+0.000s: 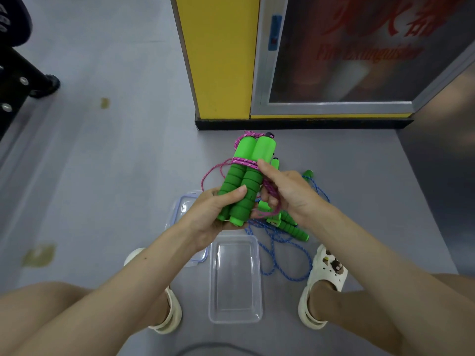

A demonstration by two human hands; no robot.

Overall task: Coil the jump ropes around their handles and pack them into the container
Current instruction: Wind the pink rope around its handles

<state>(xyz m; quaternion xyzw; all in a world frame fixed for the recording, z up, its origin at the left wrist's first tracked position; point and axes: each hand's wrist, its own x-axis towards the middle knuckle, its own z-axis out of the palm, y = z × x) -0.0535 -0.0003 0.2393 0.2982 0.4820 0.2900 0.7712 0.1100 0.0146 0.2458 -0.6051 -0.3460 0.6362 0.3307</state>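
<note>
Jump rope handles [246, 178]: two green foam ones side by side, held up over the floor, above the container
Pink rope [243, 161]: few turns round their middle
Left grip [213, 209]: wrapped round the handles' lower ends
Right grip [288, 194]: pinching the pink rope just beside them
Container [235, 314]: clear tub on the floor between the feet, lid [183, 205] beside it
Blue rope [274, 253]: loose on the floor, right side

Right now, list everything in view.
Held handles: two, green, side by side in left hand.
Pink rope: one, partly wound round those handles.
Blue rope: one, loose on floor, right of container.
Floor handles: at least two, green, beneath right hand.
Container: one, clear, empty, between the feet.
Lid: one, clear, blue-edged, floor beneath left hand.
Cabinet: one, grey-framed, ahead.
Sandals: two, cream, on feet.
Left hand: grips handles' lower ends.
Right hand: pinches pink rope.
</note>
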